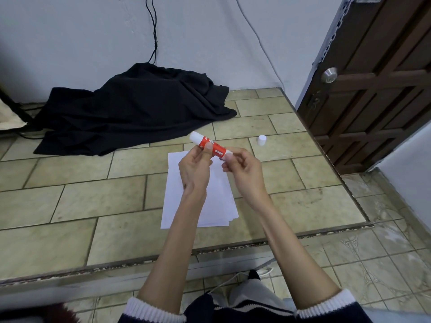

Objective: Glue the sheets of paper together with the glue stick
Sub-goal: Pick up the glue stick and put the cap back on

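Glue stick [211, 146] held above the paper sheets [198, 194]: left hand [194, 170] grip clasps the barrel, right hand [242, 170] grip pinches the base end, likely twisting glue out. Cap [261, 140] stands off, right of the sheets. Tiled surface [93, 201] around the sheets is open; black cloth [130, 108] well behind.

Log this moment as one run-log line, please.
both hands hold glue stick | cap off, standing on tiles | paper stack beneath | no glue applied yet
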